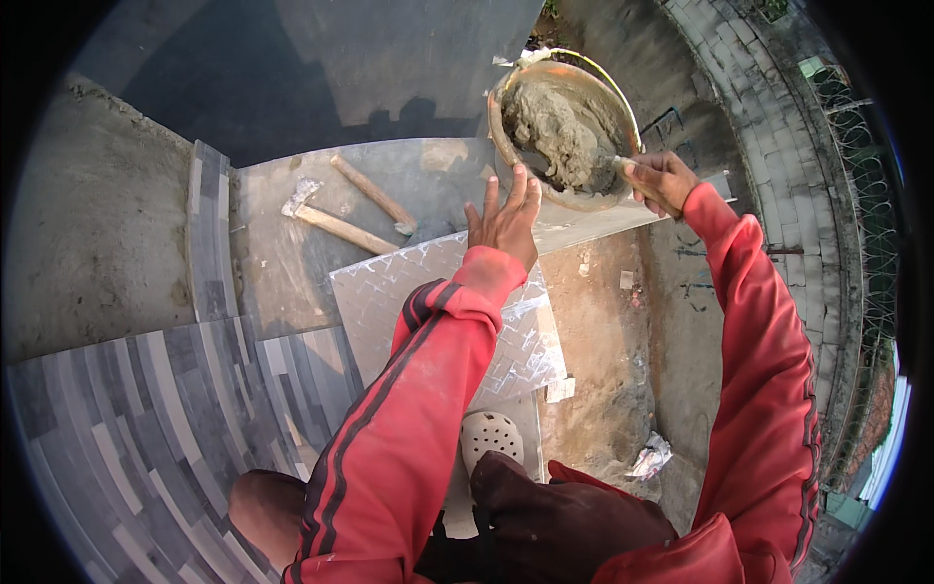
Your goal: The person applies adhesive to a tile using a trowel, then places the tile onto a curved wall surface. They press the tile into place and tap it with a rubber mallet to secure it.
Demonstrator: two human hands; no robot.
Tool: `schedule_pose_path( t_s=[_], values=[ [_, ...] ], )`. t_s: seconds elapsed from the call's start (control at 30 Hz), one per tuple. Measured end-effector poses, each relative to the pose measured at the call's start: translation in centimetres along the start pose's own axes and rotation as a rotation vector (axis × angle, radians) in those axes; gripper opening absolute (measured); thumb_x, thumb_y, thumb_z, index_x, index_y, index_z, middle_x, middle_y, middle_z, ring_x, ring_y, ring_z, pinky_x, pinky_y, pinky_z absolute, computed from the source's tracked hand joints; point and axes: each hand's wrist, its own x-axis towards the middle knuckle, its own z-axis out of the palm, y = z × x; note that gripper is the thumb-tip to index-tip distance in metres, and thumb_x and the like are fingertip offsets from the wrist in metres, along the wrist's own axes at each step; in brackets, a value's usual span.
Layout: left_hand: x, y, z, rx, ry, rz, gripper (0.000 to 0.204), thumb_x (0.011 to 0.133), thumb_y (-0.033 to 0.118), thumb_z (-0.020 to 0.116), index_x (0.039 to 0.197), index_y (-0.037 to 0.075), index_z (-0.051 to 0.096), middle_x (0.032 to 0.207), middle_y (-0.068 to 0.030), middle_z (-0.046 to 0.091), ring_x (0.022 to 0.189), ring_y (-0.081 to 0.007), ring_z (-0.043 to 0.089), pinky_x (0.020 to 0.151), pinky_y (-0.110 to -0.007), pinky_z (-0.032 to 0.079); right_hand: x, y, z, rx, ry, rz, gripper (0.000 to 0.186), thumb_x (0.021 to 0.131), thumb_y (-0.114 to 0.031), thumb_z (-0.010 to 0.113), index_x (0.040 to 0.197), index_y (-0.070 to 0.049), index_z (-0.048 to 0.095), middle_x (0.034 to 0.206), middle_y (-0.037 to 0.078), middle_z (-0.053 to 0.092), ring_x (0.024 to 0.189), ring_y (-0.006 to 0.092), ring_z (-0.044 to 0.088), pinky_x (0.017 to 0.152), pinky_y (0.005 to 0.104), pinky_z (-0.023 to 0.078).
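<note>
A bucket (pixel 498 131) of wet grey mortar (pixel 564 127) stands at the far end, its thin handle lying toward the back. My left hand (pixel 504 222) has its fingers stretched out and spread, fingertips at the bucket's near rim; whether they press on it I cannot tell. On the bucket's right side, my right hand (pixel 664 183) is closed round the handle of a trowel (pixel 628 167). The trowel's blade is mostly hidden in the mortar. Below my left forearm lies a tile (pixel 375 302), its patterned face smeared with whitish marks.
Left of the tile lie a wooden-handled hammer (pixel 341 230) and another wooden-handled tool (pixel 375 195). Grey striped tiles (pixel 146 419) cover the lower left. A drop to bare ground (pixel 593 350) opens on the right, with crumpled litter (pixel 650 456). Coiled wire (pixel 856 185) tops the block wall (pixel 778 146).
</note>
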Motion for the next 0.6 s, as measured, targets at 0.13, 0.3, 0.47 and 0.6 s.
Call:
schedule_pose_path(
  t_s=[0.13,0.3,0.47,0.6],
  values=[
    [-1.0,-1.5,-1.4,-0.084,-0.067,0.11,0.06,0.096,0.008,0.049,0.154,0.015,0.036,0.164,-0.0123,0.025,0.15,-0.0392,0.022,0.119,-0.057,0.025,-1.0,0.8,0.1,0.038,0.082,0.013,0.038,0.098,-0.042,0.059,0.09,-0.006,0.064,0.069,0.002,0.058,0.047,0.0102,0.052,0.041,0.0272,0.04],
    [-8.1,-8.2,-1.9,-0.238,0.395,0.06,0.054,0.089,0.008,0.059,0.142,0.005,0.052,0.153,-0.0226,0.04,0.144,-0.0439,0.031,0.117,-0.052,0.028,-2.9,1.4,2.5,0.208,0.14,0.032,0.034,0.098,-0.038,0.061,0.092,-0.005,0.065,0.07,0.003,0.059,0.048,0.011,0.052,0.041,0.0276,0.041],
    [-16.4,-17.9,1.3,0.011,0.618,-0.435,0.051,0.089,0.018,0.063,0.137,0.002,0.056,0.145,-0.0262,0.048,0.137,-0.0456,0.04,0.115,-0.049,0.032,-9.1,1.2,5.3,0.333,0.115,-0.004,0.033,0.1,-0.036,0.059,0.096,-0.004,0.064,0.071,0.003,0.061,0.048,0.0086,0.053,0.041,0.0243,0.04],
    [-21.2,-25.2,4.2,-0.122,0.655,-0.735,0.049,0.091,0.029,0.063,0.132,0.002,0.06,0.136,-0.0265,0.055,0.127,-0.045,0.05,0.109,-0.048,0.038,-14.0,-0.7,11.6,0.327,0.055,-0.083,0.032,0.101,-0.034,0.058,0.096,-0.003,0.064,0.073,0.004,0.063,0.049,0.0082,0.054,0.043,0.0242,0.04]
  ],
)
